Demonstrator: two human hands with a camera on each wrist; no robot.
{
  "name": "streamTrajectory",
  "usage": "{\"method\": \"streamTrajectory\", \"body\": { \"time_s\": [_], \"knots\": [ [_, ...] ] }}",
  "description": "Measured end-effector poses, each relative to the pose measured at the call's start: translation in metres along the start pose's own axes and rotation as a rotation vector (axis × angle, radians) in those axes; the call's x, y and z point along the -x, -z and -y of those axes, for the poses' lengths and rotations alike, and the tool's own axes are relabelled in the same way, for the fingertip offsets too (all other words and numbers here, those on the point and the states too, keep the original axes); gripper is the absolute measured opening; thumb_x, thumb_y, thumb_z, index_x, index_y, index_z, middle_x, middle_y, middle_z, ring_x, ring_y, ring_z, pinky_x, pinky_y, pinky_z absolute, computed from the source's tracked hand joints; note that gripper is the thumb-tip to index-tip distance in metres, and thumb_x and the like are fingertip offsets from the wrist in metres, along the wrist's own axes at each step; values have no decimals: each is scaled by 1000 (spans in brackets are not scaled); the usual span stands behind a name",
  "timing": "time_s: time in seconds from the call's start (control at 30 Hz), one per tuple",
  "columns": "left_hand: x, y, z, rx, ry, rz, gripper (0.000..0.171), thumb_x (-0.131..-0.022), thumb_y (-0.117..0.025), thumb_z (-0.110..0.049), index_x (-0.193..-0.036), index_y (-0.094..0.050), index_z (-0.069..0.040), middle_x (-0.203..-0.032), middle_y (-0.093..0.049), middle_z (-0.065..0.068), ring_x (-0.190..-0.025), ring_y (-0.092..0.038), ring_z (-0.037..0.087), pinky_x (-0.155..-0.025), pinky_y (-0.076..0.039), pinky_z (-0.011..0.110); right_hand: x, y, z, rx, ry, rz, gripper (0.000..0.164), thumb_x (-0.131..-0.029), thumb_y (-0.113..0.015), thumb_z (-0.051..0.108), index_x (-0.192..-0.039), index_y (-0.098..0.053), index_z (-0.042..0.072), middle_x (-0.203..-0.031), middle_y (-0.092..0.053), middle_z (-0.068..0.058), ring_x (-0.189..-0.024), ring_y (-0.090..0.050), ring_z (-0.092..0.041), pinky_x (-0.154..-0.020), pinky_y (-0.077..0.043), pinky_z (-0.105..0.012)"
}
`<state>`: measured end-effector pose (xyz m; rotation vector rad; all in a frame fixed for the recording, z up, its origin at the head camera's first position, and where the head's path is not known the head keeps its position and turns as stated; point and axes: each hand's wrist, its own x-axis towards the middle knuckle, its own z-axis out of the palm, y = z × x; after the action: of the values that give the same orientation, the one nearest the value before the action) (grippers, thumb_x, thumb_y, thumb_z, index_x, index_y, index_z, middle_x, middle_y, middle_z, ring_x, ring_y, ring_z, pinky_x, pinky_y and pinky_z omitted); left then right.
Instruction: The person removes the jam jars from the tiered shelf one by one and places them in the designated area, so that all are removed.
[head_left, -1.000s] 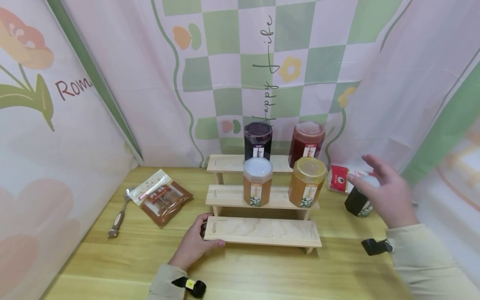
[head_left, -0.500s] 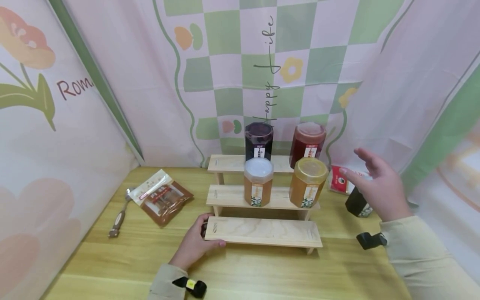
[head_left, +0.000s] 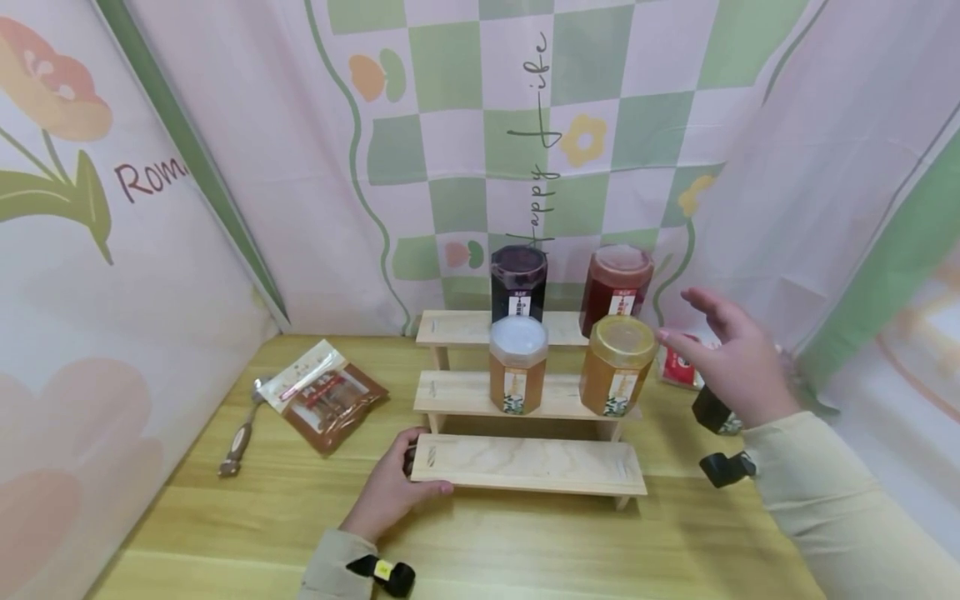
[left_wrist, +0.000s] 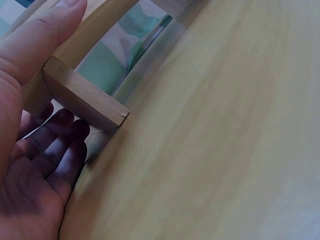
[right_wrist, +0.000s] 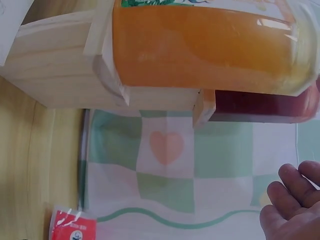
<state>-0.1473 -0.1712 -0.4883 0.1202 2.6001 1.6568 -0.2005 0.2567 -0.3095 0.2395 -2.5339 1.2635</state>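
Observation:
My left hand (head_left: pixel 393 487) grips the left end of the bottom step of a three-tier wooden display stand (head_left: pixel 528 462); in the left wrist view the thumb (left_wrist: pixel 47 32) lies along the top board with the fingers behind the end support. My right hand (head_left: pixel 738 362) is in the air with fingers spread and holds nothing. Its thumb tip is right beside the yellow-lidded orange jar (head_left: pixel 618 371) on the middle step. A white-lidded orange jar (head_left: pixel 517 375) stands left of that. On the top step are a dark purple jar (head_left: pixel 517 279) and a red jar (head_left: pixel 617 287).
A black jar (head_left: pixel 708 408) stands on the table at the right, partly hidden by my right hand. Behind it lies a red packet (head_left: pixel 677 368). At the left are a brown snack pouch (head_left: pixel 326 400) and a brown-handled metal utensil (head_left: pixel 238 442). A patterned curtain (head_left: pixel 517 142) hangs behind.
My right hand has moved left, away from above the black jar and toward the yellow-lidded jar. The left hand keeps its grip on the stand.

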Motion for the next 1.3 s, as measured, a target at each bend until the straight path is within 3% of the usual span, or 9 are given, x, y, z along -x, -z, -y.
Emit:
{"method": "streamTrajectory", "body": {
  "time_s": [0.43,1.0,1.3],
  "knots": [
    [1,1,0,11,-7,-3,97,-65,-93,-33,-145,-44,-9,-134,-59,13,-123,-56,33,-106,-43,55,-9,-10,7,-40,-1,24,79,-92,-74,37,-152,-37,1,-155,-36,-26,-141,-31,-50,-112,-29,-65],
    [0,0,0,15,-13,-1,97,-65,-94,-32,-144,-44,-8,-134,-59,13,-123,-56,34,-107,-43,55,-25,-11,22,19,-52,56,90,-88,-73,52,-157,-32,11,-159,-34,-19,-143,-30,-49,-112,-27,-68],
    [-1,-1,2,4,-20,-9,97,-64,-94,-33,-143,-45,-8,-134,-60,13,-122,-56,34,-106,-43,56,-36,-11,29,-11,-41,49,91,-86,-75,52,-155,-35,7,-156,-39,-19,-143,-34,-43,-117,-28,-57]
  ]
}}
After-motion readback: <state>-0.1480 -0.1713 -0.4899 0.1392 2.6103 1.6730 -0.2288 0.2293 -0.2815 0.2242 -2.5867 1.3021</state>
